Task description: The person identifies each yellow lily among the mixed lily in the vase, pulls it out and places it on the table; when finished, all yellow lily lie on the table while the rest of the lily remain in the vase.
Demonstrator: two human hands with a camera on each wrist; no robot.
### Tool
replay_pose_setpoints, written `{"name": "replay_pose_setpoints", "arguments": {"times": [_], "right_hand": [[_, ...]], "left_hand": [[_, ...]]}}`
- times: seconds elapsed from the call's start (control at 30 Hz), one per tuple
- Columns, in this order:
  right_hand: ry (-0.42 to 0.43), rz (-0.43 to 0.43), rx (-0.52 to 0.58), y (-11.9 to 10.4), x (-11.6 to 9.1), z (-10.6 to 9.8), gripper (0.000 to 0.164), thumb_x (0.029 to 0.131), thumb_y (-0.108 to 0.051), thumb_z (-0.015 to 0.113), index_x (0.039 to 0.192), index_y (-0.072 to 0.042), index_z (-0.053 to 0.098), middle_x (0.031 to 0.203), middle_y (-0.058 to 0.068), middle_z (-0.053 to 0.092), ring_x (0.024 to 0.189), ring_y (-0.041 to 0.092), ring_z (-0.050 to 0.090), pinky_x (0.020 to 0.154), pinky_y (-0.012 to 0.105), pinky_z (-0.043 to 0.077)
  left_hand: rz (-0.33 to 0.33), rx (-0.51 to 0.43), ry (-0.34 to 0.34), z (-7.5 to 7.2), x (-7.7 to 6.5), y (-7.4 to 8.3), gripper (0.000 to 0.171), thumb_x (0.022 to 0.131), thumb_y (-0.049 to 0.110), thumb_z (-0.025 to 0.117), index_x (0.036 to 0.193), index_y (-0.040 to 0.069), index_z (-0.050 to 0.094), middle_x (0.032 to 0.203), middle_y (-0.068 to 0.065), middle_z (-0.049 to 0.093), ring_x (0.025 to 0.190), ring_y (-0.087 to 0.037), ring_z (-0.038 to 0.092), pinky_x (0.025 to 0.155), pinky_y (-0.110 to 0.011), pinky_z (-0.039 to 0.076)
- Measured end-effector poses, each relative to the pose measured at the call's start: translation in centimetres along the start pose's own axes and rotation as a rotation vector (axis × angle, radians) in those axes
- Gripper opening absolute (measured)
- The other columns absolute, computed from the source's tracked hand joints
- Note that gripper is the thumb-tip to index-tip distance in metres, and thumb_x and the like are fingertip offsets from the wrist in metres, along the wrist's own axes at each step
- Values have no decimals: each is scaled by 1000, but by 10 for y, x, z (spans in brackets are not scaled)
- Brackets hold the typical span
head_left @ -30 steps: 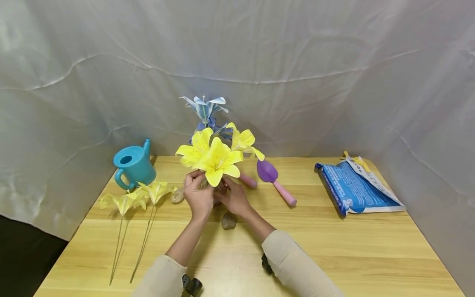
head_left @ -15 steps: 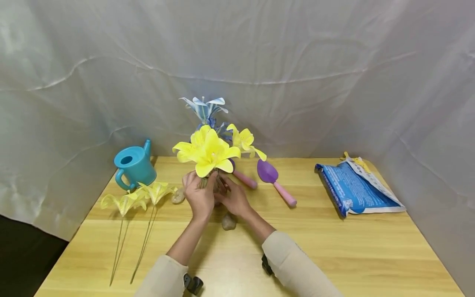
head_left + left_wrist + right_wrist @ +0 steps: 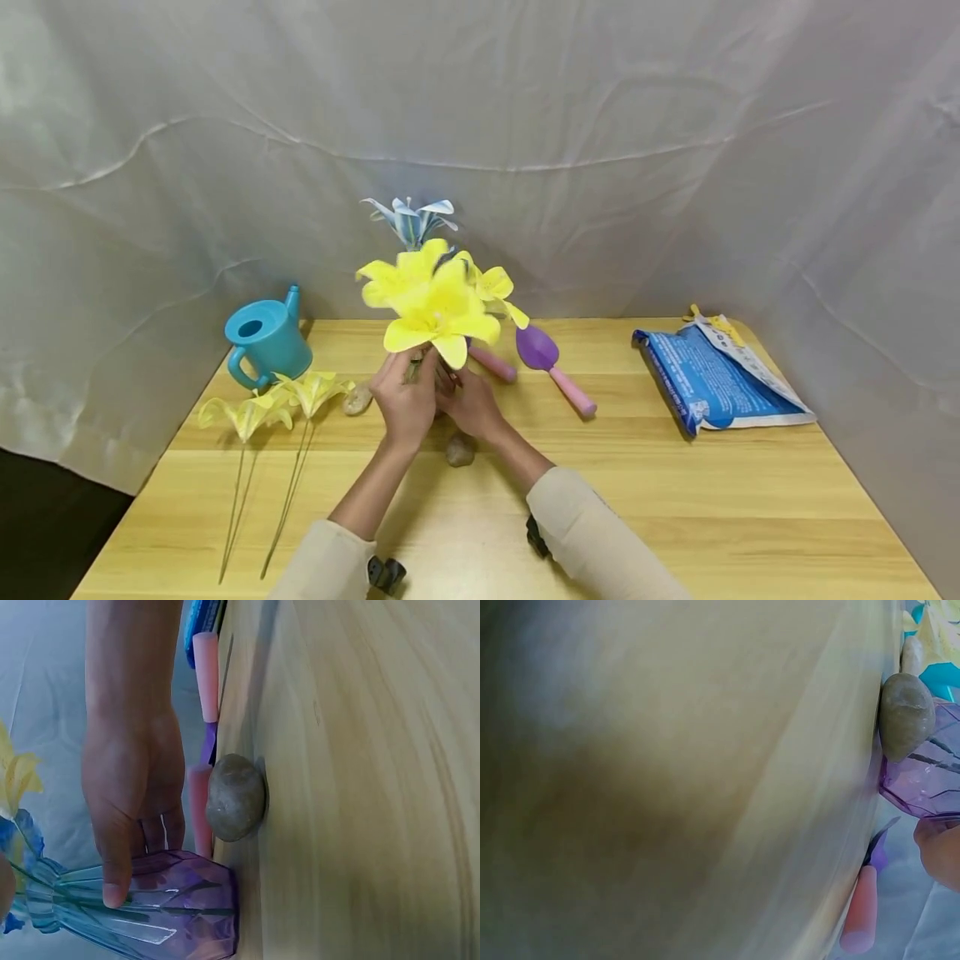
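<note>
Head view shows a dark stone (image 3: 460,450) on the desk (image 3: 675,500), just in front of both hands and close to the vase, while a paler stone (image 3: 357,399) lies just to the left of the left hand (image 3: 405,402). Farther left of that hand are loose flowers (image 3: 243,417) and, beyond them, a blue watering can (image 3: 270,343). Beyond and to the right of the right hand (image 3: 474,406) lie a pink handle (image 3: 492,364) and a purple trowel (image 3: 537,347); a blue bag (image 3: 723,379) is well off to its right.

The right hand grasps the vase (image 3: 180,911), thumb along its near side and fingers behind. The left hand's fingers curl around stems of the yellow flowers (image 3: 440,312), just under the blossoms, which hide the vase mouth from above. The vase stands between the hands, long axis upright, mouth upward and purple base downward. The yellow blossoms face up and outward above the hands; a blue flower (image 3: 408,223) rises beyond them.
</note>
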State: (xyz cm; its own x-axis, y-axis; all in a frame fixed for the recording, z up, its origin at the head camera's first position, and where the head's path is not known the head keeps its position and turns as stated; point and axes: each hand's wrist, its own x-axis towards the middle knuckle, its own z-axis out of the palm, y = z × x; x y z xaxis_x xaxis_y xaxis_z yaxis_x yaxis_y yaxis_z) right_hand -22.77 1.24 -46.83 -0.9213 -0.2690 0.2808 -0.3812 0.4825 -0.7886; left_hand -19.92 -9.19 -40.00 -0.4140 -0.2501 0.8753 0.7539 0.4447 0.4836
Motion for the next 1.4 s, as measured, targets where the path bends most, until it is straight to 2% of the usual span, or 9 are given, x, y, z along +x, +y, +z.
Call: {"name": "replay_pose_setpoints", "arguments": {"times": [0.2, 0.43, 0.5, 0.63, 0.77, 0.87, 1.1, 1.23, 1.4], "right_hand": [[31, -83, 55, 2, 0, 1, 27, 78, -16, 64, 100, -5, 57, 91, 9, 61, 89, 21, 57, 77, 33, 46], [42, -181, 82, 3, 0, 2, 45, 78, -19, 67, 119, -10, 49, 96, 8, 55, 91, 20, 53, 82, 31, 46], [17, -182, 59, 4, 0, 1, 37, 80, -22, 66, 112, -11, 52, 96, 7, 57, 89, 19, 55, 78, 29, 47], [-2, -110, 18, 3, 1, -1, 36, 80, -30, 64, 110, -13, 55, 97, 4, 62, 90, 15, 57, 76, 27, 47], [3, -54, 37, 2, 2, -2, 54, 78, -34, 66, 126, -19, 46, 102, 4, 60, 90, 16, 56, 75, 30, 47], [11, -87, 37, 2, 3, -1, 64, 76, -33, 68, 132, -16, 41, 105, 6, 59, 91, 17, 56, 75, 32, 48], [-2, -29, 3, -1, 5, -3, 74, 74, -39, 68, 135, -14, 36, 120, 10, 53, 107, 21, 51, 87, 30, 43], [-16, -25, -24, -4, 5, -5, 70, 76, -36, 68, 135, -17, 36, 124, 7, 51, 109, 21, 49, 90, 31, 41], [194, -112, 1, -15, 6, -4, 44, 76, -31, 66, 114, -13, 56, 105, 4, 59, 95, 20, 56, 79, 34, 46]], "left_hand": [[46, 39, -51, 2, -2, -4, 7, 78, -6, 61, 84, -2, 64, 84, -9, 63, 77, -20, 61, 68, -25, 50], [60, 107, -13, -3, -2, -1, 7, 80, -4, 59, 87, -4, 60, 79, -12, 63, 71, -22, 61, 64, -29, 51], [59, 117, -15, -5, -3, 0, 5, 83, -1, 57, 85, -5, 59, 72, -12, 61, 62, -19, 59, 58, -27, 50], [11, 126, -18, -8, -2, 3, 10, 85, 1, 52, 89, -6, 58, 66, -10, 57, 51, -15, 50, 47, -23, 44], [-95, 146, -51, -13, 1, 0, 9, 88, 1, 48, 90, -3, 55, 57, -3, 48, 43, -9, 41, 40, -18, 36], [-141, 117, -55, -17, 2, -3, 7, 87, -2, 47, 85, -1, 53, 53, 0, 42, 40, -6, 33, 37, -17, 31], [-230, -39, 59, -21, 11, -8, 14, 88, 0, 47, 96, -4, 58, 58, -9, 54, 49, -15, 53, 45, -19, 45], [-263, 45, 50, -21, 12, -9, 21, 87, -2, 45, 69, -2, 57, 46, -8, 48, 43, -15, 51, 42, -21, 43], [-296, 106, 63, -21, 13, 0, 17, 84, -7, 46, 72, -6, 59, 58, -14, 59, 47, -23, 54, 46, -20, 45]]}}
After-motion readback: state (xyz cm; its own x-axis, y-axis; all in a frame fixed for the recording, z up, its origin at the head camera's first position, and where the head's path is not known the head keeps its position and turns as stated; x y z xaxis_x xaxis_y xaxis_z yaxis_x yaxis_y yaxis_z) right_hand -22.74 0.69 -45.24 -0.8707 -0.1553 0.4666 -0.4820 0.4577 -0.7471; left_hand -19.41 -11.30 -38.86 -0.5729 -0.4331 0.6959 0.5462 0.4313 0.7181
